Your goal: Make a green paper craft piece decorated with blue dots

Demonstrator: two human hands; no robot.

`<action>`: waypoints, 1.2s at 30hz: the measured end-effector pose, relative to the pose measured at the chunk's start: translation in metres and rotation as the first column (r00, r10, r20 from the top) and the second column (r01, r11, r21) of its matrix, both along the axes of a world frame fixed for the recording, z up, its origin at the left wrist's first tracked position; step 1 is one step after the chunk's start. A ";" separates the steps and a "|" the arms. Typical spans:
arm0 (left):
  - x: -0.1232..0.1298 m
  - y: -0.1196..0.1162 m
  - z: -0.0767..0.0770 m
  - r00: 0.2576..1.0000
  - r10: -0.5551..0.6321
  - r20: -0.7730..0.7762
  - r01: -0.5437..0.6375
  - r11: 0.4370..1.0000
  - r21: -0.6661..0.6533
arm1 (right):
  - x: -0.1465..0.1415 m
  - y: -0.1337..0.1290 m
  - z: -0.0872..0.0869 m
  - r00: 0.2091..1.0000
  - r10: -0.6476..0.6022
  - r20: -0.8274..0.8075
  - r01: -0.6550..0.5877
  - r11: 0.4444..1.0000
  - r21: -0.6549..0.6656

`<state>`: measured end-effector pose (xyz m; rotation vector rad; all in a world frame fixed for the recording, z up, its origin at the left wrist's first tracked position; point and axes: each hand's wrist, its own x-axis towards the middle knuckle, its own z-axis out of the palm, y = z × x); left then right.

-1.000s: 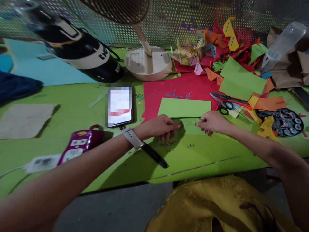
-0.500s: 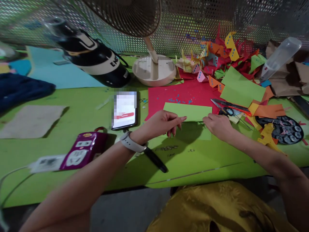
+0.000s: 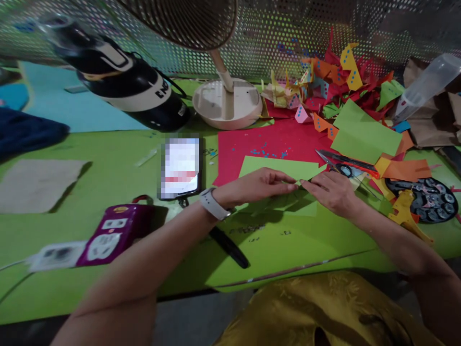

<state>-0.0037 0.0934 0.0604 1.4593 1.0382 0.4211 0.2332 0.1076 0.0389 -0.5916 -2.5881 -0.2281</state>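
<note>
Cloth (image 3: 306,312), shiny mustard-yellow, bottom of frame. Left hand (image 3: 272,185) and right hand (image 3: 334,192), right of centre: fingertips of both pinching light-green rectangular paper (image 3: 279,166), just right of centre. Beyond: flat crimson paper sheet (image 3: 237,144), centre; round-based cream fan (image 3: 194,24), upper centre.

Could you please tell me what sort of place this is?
Probably a paper-craft workspace: on one table are scissors, a green sheet and a heap of colourful folded paper pieces.
</note>
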 end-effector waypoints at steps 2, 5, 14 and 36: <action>0.006 -0.003 -0.005 0.998 -0.029 0.058 0.032 0.998 -0.055 | -0.001 0.000 0.000 0.994 -0.004 -0.107 -0.003 0.998 -0.063; 0.013 -0.009 -0.012 0.988 0.074 0.134 -0.065 0.995 -0.069 | -0.004 -0.001 0.004 0.923 -0.176 -0.341 0.082 0.959 -0.272; 0.024 -0.017 -0.021 0.976 0.129 0.173 -0.117 0.990 -0.080 | -0.016 -0.005 0.000 0.826 -0.505 -0.252 -0.153 0.229 -0.961; 0.027 -0.023 -0.016 0.908 0.296 0.298 -0.266 0.954 -0.136 | -0.009 -0.005 0.004 0.818 -0.372 -0.439 -0.322 0.337 -0.885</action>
